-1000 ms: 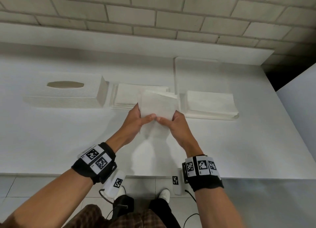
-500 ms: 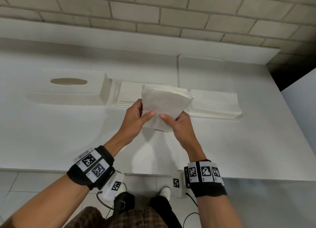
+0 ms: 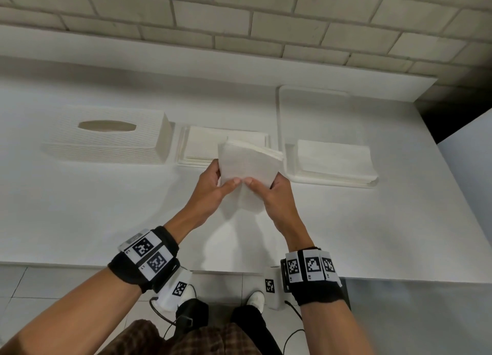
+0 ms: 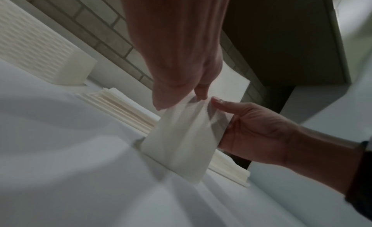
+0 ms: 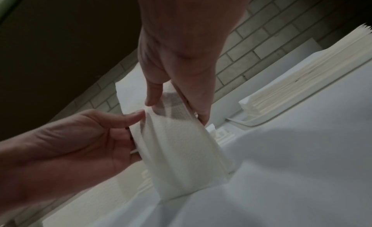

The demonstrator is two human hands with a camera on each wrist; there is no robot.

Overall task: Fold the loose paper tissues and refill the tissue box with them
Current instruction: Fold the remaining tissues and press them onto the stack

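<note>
Basically near-weightless and limp: the folded tissue (image 3: 249, 168) hangs between left hand (image 3: 210, 187) and right hand (image 3: 277, 195), each pinching a side edge, thumbs meeting on its face; tears easily, so grip along the crease with light pressure, above the table (image 3: 80, 208)

On the white table (image 3: 106, 221) stands one tissue box (image 3: 106, 139), far left. Two stacks of tissues lie to its right: one stack (image 3: 202, 147) just beside the box, one stack (image 3: 335, 163) farther right on a single tray (image 3: 311, 99). One more tissue (image 3: 247, 168) is held above the table by two hands, the left hand (image 3: 210, 192) and the right hand (image 3: 277, 197). Each forearm carries one marker-covered wristband: two in all.
</note>
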